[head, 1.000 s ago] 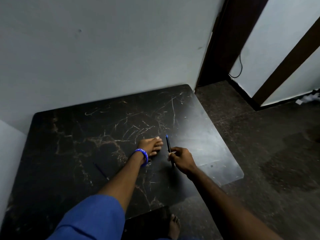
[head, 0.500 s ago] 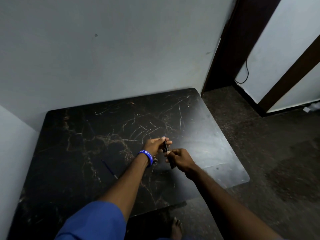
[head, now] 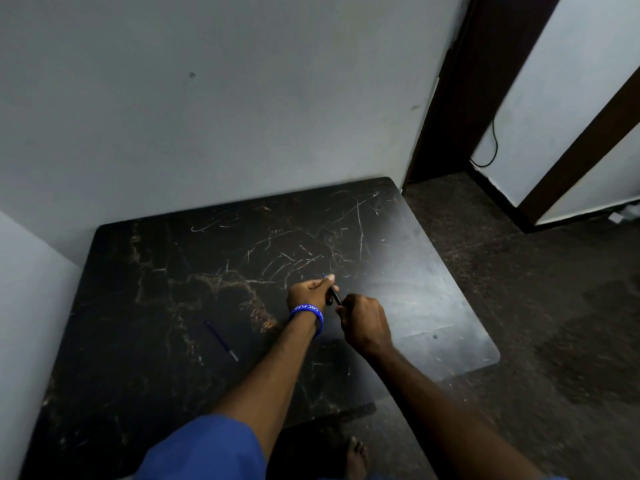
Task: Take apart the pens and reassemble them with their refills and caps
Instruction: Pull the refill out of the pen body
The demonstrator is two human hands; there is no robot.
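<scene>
I have the pen (head: 334, 294) up off the table (head: 433, 292), caught between both my hands. My left hand (head: 309, 292) is closed around its far end, thumb pressed on top, and a short blue tip pokes out just past my thumb. My right hand (head: 363, 322) is pinched on the near end, fingers curled tight so that end is hidden inside my grip. Only a short dark stretch of the barrel shows between the two hands, tilted, running from upper left to lower right. Both hands are clamped on the same pen, close together but not quite touching each other.

On my left wrist sits a blue wristband (head: 309, 313) with white letters, and my blue sleeve (head: 204, 448) fills the bottom edge of the view.

To the left of my left forearm, well apart from my hands, a thin blue refill (head: 221, 340) lies flat on the dark marbled tabletop — slanted, its pale metal tip pointing toward me. Whether the pen I hold has a refill inside it I cannot tell; the barrel is dark and mostly covered.

The table stands pushed into the corner of pale walls (head: 207, 116). Below its near edge, on the dark floor (head: 519, 306), my bare foot (head: 356, 455) shows.
</scene>
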